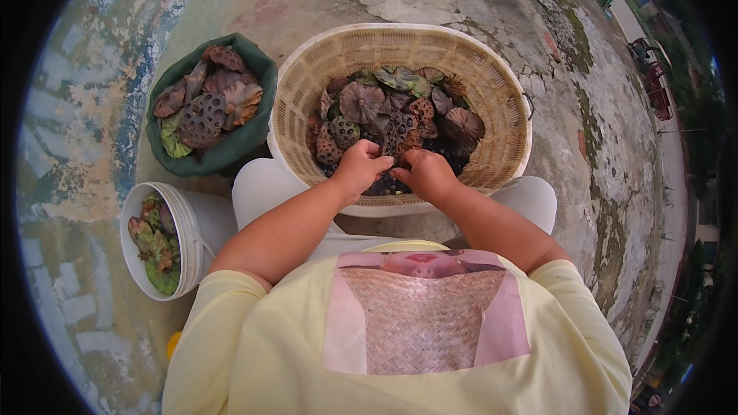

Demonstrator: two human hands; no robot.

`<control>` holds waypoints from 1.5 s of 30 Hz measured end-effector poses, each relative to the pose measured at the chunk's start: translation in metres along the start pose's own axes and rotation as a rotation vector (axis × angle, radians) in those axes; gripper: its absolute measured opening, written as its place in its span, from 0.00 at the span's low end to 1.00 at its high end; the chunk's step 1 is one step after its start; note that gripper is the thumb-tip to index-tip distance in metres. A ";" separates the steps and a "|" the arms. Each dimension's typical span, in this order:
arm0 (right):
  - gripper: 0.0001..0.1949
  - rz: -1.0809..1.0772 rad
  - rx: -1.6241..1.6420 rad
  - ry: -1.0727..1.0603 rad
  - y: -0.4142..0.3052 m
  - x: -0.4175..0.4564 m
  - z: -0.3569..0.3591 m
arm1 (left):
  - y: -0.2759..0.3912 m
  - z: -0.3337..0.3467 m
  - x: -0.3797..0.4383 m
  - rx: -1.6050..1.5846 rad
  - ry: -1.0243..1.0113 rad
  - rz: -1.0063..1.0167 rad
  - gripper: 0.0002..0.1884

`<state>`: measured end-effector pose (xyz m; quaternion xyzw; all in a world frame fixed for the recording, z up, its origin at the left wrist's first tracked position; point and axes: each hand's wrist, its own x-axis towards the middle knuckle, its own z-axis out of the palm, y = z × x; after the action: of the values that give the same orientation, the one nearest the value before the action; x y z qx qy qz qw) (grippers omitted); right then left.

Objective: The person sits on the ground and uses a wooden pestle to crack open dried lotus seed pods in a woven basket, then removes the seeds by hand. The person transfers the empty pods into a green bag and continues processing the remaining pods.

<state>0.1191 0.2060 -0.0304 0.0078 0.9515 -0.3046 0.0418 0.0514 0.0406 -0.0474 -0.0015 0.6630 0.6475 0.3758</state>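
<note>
A large oval plastic basket [311, 57] stands between my knees, with dried lotus seed pods and loose dark lotus seeds [387, 185] in its bottom. My left hand [363, 168] and my right hand [425, 174] meet over the near part of it, fingers bent inward. Between them they grip the near edge of a brown lotus seed pod [400, 129] whose holes face up. The fingertips partly hide that edge. Beyond it lie a ribbed brown pod [361, 102] and a greenish pod [345, 131].
Left of the basket, a green fabric sack [216, 168] holds more dried pods. Nearer me, a white plastic bucket [199, 224] tilts with green pod scraps [158, 250] inside. A painted, peeling wall [86, 172] runs along the left. Cracked concrete [565, 144] spreads to the right.
</note>
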 end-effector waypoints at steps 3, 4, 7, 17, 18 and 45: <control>0.16 -0.044 -0.053 0.028 0.002 0.003 0.003 | 0.002 -0.003 0.001 0.003 -0.001 0.006 0.15; 0.16 -0.056 -0.072 0.034 0.003 0.003 0.003 | 0.001 -0.004 0.002 0.002 -0.008 0.003 0.15; 0.17 -0.103 -0.091 0.039 0.001 0.002 0.004 | -0.004 -0.008 0.005 -0.033 -0.055 0.023 0.16; 0.16 -0.020 0.057 0.005 -0.006 0.005 -0.006 | 0.007 -0.010 0.001 -0.073 -0.111 -0.024 0.13; 0.16 0.014 0.204 -0.024 -0.005 0.005 -0.008 | 0.006 -0.012 0.002 -0.088 -0.127 -0.032 0.13; 0.12 0.315 0.891 -0.359 0.002 0.017 -0.033 | 0.007 -0.023 -0.002 -0.236 -0.286 -0.160 0.10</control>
<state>0.1001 0.2261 -0.0065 0.1161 0.6944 -0.6675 0.2427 0.0379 0.0211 -0.0437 -0.0062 0.5202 0.6822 0.5137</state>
